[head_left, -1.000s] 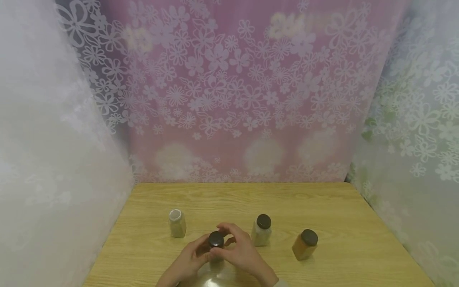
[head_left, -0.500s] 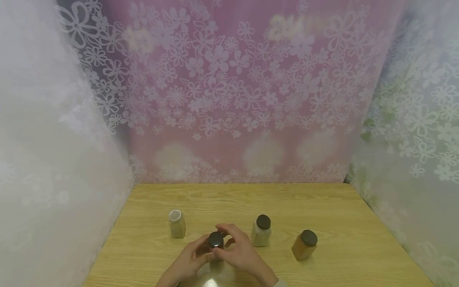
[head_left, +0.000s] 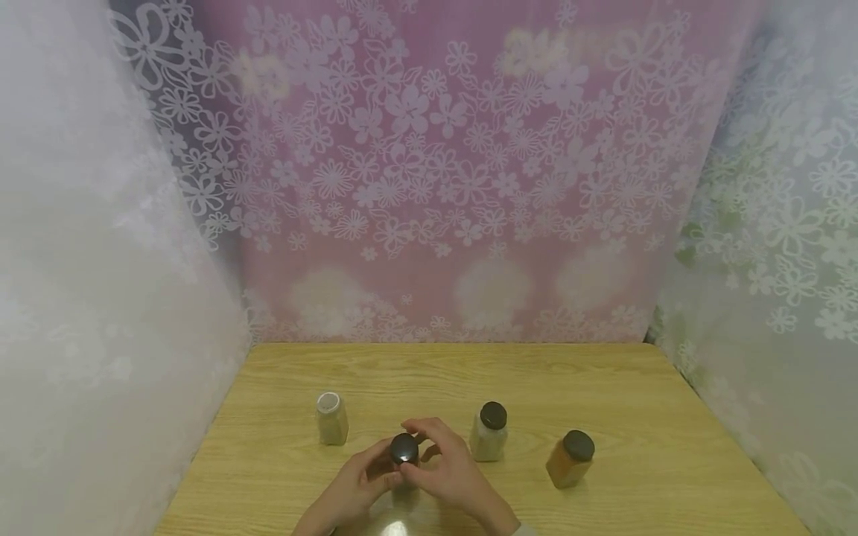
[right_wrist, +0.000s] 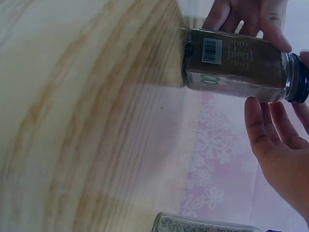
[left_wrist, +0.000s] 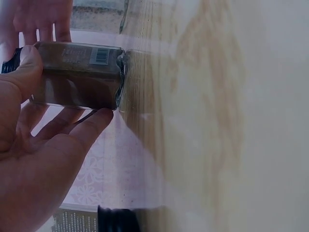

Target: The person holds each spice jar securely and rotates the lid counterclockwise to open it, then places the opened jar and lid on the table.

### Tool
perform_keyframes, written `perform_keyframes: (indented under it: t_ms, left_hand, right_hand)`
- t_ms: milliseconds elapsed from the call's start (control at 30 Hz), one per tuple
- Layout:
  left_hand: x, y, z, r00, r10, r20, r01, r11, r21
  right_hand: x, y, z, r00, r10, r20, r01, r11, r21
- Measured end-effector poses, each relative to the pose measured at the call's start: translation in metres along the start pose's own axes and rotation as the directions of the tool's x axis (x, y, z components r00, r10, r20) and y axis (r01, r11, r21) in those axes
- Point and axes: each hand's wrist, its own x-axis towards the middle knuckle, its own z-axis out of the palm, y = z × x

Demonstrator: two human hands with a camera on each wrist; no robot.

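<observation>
A square glass spice jar (head_left: 404, 476) of brown powder stands upright on the table between both hands, its black cap (head_left: 404, 447) on top. My left hand (head_left: 354, 480) grips the jar's body from the left, thumb along one side and fingers round the other; the left wrist view shows this grip and a barcode label (left_wrist: 100, 55). My right hand (head_left: 445, 469) holds the cap from the right between thumb and fingers. In the right wrist view the jar (right_wrist: 236, 65) stands with its base at the wood and its cap (right_wrist: 300, 79) among the right fingers.
An uncapped glass jar (head_left: 332, 424) stands at the left. A black lid (left_wrist: 118, 220) lies near a labelled jar (left_wrist: 75, 221) in the left wrist view. To the right stand a black-capped jar (head_left: 489, 439) of pale contents and a black-capped jar (head_left: 568, 469) of orange-brown powder.
The right thumb has shifted slightly to the right along the cap's near edge. The left hand and the jars stay where they were.
</observation>
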Motion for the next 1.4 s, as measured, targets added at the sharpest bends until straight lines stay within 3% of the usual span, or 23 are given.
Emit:
perform_keyframes:
  t_ms: [167, 500, 767, 833, 1033, 1300, 1400]
  left_hand:
    - [0.0015, -0.0009, -0.0001, 1.000, 0.016, -0.002, -0.016, 1.000, -0.001]
    - [0.0021, -0.0004, -0.0005, 1.000, 0.031, 0.003, -0.031, 0.999, -0.028]
    - [0.0009, 0.0003, 0.0001, 1.000, 0.020, 0.002, -0.020, 1.000, 0.001]
    - [0.0005, 0.0009, 0.0004, 1.000, 0.012, -0.001, -0.012, 1.000, 0.008]
    - [0.0006, 0.0035, 0.0006, 1.000, 0.010, 0.003, -0.010, 0.999, 0.036]
    - [-0.0002, 0.0044, 0.0011, 1.000, -0.019, -0.007, 0.019, 0.999, 0.046]
    - [-0.0009, 0.0042, 0.0018, 1.000, -0.020, -0.002, 0.020, 0.999, 0.035]
  right_hand:
    - [-0.0013, -0.0011, 0.0006, 0.994, 0.111, -0.008, -0.110, 0.992, 0.065]
    - [0.0011, 0.0028, -0.0004, 1.000, 0.001, -0.011, -0.001, 1.000, 0.016]
    - [-0.0012, -0.0013, -0.0012, 0.992, 0.124, 0.011, -0.125, 0.987, 0.098]
    - [-0.0015, -0.0002, -0.0015, 0.994, 0.113, 0.013, -0.114, 0.987, 0.113]
    - [-0.0006, 0.0029, -0.0023, 1.000, -0.015, 0.003, 0.015, 0.997, 0.070]
    - [-0.0009, -0.0021, -0.0010, 0.995, 0.096, 0.003, -0.096, 0.992, 0.080]
    - [-0.0019, -0.0009, -0.0005, 0.998, 0.070, 0.002, -0.070, 0.995, 0.075]
